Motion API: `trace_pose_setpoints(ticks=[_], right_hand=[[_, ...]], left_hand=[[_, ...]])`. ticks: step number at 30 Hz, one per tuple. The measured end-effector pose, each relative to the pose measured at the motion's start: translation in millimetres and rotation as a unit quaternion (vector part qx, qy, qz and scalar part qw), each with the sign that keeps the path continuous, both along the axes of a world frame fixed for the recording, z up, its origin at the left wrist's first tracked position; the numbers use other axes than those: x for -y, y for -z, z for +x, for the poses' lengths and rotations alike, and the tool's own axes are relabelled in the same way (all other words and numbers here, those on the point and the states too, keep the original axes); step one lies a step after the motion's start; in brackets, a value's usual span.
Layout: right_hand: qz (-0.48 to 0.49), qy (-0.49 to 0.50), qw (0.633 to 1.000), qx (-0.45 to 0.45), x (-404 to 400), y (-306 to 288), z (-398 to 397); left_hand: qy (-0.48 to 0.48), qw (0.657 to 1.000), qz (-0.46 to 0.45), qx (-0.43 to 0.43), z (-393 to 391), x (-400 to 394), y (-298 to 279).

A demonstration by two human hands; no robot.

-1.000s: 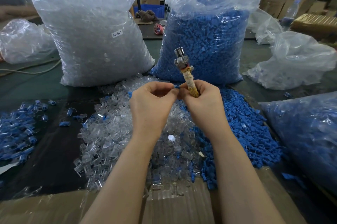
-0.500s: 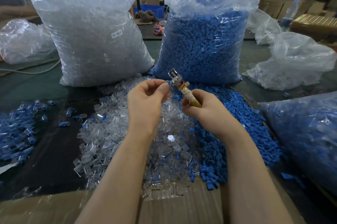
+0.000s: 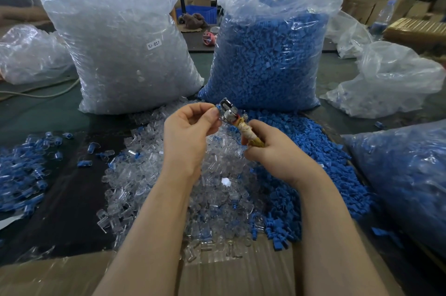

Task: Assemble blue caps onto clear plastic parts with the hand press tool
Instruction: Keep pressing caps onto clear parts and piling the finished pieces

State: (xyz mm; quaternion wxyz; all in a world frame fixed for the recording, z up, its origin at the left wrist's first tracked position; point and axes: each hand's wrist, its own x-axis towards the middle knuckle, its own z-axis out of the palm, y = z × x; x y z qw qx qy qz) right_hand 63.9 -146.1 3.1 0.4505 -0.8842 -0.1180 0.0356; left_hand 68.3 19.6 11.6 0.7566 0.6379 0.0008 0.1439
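Note:
My right hand (image 3: 272,148) grips the tape-wrapped handle of the hand press tool (image 3: 231,114), which tilts up and to the left. Its metal head meets a small part with a blue cap (image 3: 218,108) that my left hand (image 3: 190,131) pinches between thumb and fingers. The clear body of that part is mostly hidden by my fingers. Below my hands lies a heap of loose clear plastic parts (image 3: 217,189). A heap of loose blue caps (image 3: 313,163) spreads to its right.
Two tall plastic bags stand behind the heaps: clear parts (image 3: 125,54) on the left, blue caps (image 3: 268,59) on the right. Assembled blue-and-clear pieces (image 3: 21,170) lie at the far left. Another bag of blue pieces (image 3: 405,180) sits at the right. Cardboard (image 3: 236,269) spans the near edge.
The tool went from nearly upright to tilted left and lower, its head now against the part in my left hand. My right hand moved down and right; my left stayed about level.

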Motion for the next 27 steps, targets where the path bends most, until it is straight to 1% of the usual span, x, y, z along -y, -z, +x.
trace_pose_setpoints(ticks=[6,11,16,19,21,23,25,27], right_hand=[[-0.037,0.015,0.999,0.025,-2,2,1],[-0.045,0.028,0.998,0.035,-3,4,2],[-0.051,0.03,0.998,0.031,-3,5,3],[-0.055,0.022,0.998,0.019,-3,2,3],[-0.07,0.035,0.997,0.02,-4,3,4],[-0.091,0.068,0.993,0.028,-4,4,5],[-0.115,0.115,0.986,0.026,-1,6,8],[-0.149,0.162,0.975,0.013,4,8,10]], left_hand=[[-0.002,1.0,-0.001,-0.001,0,1,-1],[-0.004,1.0,-0.004,-0.003,-1,2,-1],[-0.003,1.0,-0.008,-0.008,0,3,0],[-0.006,0.999,-0.019,-0.026,1,2,1],[-0.018,0.997,-0.052,-0.048,2,-1,2],[-0.045,0.988,-0.13,-0.07,3,-9,1],[-0.094,0.96,-0.245,-0.093,7,-23,-4],[-0.149,0.919,-0.352,-0.1,8,-44,-8]])
